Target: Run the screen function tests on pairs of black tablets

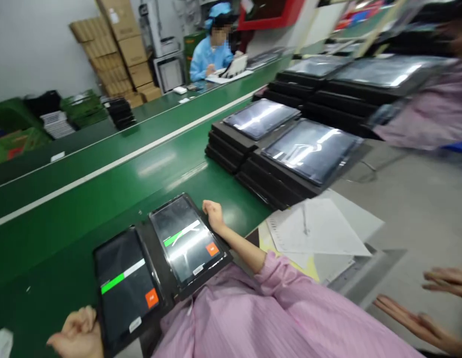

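Two tablets lie side by side in a black foam tray (144, 233) before me. The left tablet (121, 263) and the right tablet (182, 238) are lit, each showing a green-and-white bar and an orange square. My left hand (78, 330) is beside the left tablet's lower left edge, its fingers curled in and the thumb pointing out. Near the right tablet's upper right edge rests my right hand (215, 215), its fingers folded. I see nothing held in either hand.
Stacked black foam trays (279, 174) with tablets on top stand to the right on the green workbench (156, 161). Loose papers (316, 228) lie nearby. Another person's hands (420, 318) show at lower right. A person in blue (212, 52) sits across the bench.
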Tool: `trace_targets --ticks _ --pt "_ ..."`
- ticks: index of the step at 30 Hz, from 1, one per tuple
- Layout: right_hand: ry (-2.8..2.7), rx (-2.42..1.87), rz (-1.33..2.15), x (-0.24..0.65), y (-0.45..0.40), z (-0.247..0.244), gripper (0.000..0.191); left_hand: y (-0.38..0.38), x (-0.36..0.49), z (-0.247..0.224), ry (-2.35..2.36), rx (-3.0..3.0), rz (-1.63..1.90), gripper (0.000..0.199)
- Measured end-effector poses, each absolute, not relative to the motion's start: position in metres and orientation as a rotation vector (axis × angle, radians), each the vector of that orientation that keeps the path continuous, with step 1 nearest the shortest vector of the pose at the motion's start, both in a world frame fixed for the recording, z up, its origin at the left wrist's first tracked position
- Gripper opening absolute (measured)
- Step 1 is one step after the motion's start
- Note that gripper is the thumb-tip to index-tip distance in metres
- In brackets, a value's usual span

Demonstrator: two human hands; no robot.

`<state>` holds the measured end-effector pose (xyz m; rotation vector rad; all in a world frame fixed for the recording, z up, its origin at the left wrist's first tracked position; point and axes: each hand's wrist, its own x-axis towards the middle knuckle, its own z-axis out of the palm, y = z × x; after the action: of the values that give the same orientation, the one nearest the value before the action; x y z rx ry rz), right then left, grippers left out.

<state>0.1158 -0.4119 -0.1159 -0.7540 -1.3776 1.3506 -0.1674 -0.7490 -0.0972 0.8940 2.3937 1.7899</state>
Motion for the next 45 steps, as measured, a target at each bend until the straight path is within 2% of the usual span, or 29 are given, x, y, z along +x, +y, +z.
trace_targets --ticks 1,3,7,10,18,21,23,26,33,39,45 --pt "-1.463 -0.728 1.315 0.121 -0.414 -0.112 0.068 -0.754 -0.167 -0.100 2.439 0.892 1.811 0.084" --pt "-1.699 -0.677 1.143 0.133 -0.419 -0.106 0.061 -0.760 -0.162 -0.098 2.604 1.049 1.632 0.095" --pt "-2.078 -0.630 0.712 0.148 -0.427 -0.100 0.044 -0.751 -0.127 -0.075 2.872 1.556 0.688 0.087" --pt "-2.136 -0.638 0.563 0.150 -0.429 -0.099 0.037 -0.731 -0.103 -0.062 2.831 1.729 0.392 0.089" --pt "-1.728 -0.808 0.803 0.172 -0.430 -0.105 0.043 -0.724 -0.108 -0.057 2.759 1.837 0.302 0.085" --pt "-1.712 -0.878 0.855 0.177 -0.426 -0.110 0.037 -0.722 -0.117 -0.048 2.695 1.806 0.376 0.086" --pt "-1.772 -0.915 0.904 0.170 -0.422 -0.112 0.033 -0.707 -0.126 -0.040 2.655 1.743 0.374 0.077" --pt "-1.861 -0.908 1.022 0.147 -0.413 -0.113 0.037 -0.667 -0.138 -0.031 2.626 1.674 0.189 0.066" --pt "-1.715 -1.013 1.221 0.116 -0.408 -0.126 0.047 -0.591 -0.139 -0.029 2.611 1.698 -0.225 0.069" --pt "-1.696 -1.009 1.188 0.123 -0.415 -0.124 0.045 -0.583 -0.128 -0.029 2.705 1.662 -0.229 0.063" --pt "-1.717 -0.990 1.188 0.120 -0.413 -0.125 0.043 -0.572 -0.131 -0.022 2.650 1.651 -0.368 0.067"
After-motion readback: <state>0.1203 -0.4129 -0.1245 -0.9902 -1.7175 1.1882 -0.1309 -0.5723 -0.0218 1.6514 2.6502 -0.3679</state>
